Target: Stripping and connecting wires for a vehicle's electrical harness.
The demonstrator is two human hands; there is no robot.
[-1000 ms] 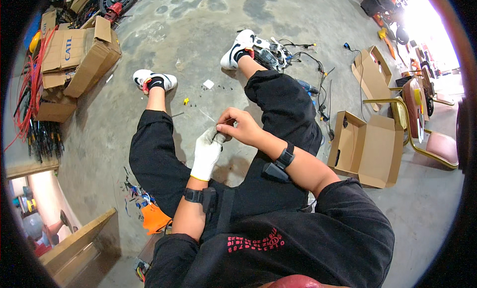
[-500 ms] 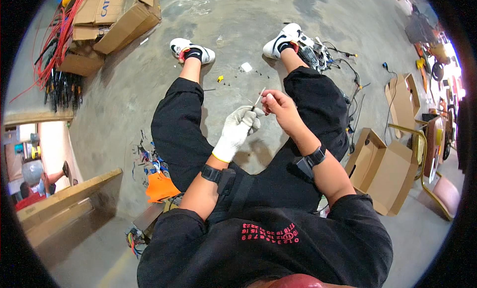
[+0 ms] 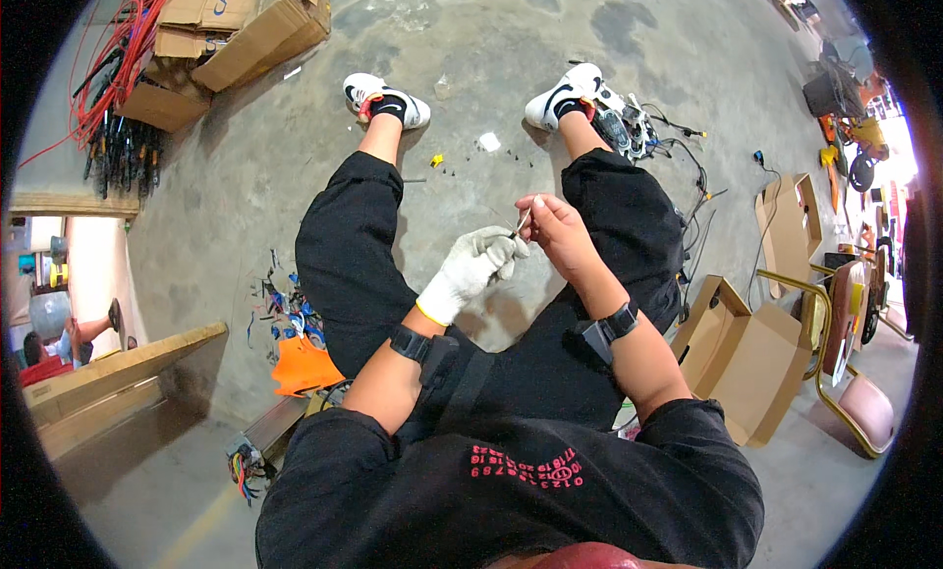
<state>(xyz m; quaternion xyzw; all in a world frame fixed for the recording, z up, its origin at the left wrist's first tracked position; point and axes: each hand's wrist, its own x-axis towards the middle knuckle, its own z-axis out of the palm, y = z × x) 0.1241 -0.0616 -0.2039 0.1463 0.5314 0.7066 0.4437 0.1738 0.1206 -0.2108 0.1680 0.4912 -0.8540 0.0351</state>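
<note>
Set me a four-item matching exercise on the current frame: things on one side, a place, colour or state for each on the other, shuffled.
Things:
1. left hand
2. right hand
3. box nearest the pink chair seat
4. small yellow piece

Descriptions:
A. brown, lying open
B. on the floor, between the lower legs
C. bare
D. white-gloved

Pairs: 1-D; 2-C; 3-A; 4-B

From way over here I'm holding the gloved left hand [image 3: 478, 265] curled in a pinch, bare right hand [image 3: 558, 235] pinching just beside it, left forearm [image 3: 389, 388] and right forearm [image 3: 646, 361] kinda angling inward
</note>
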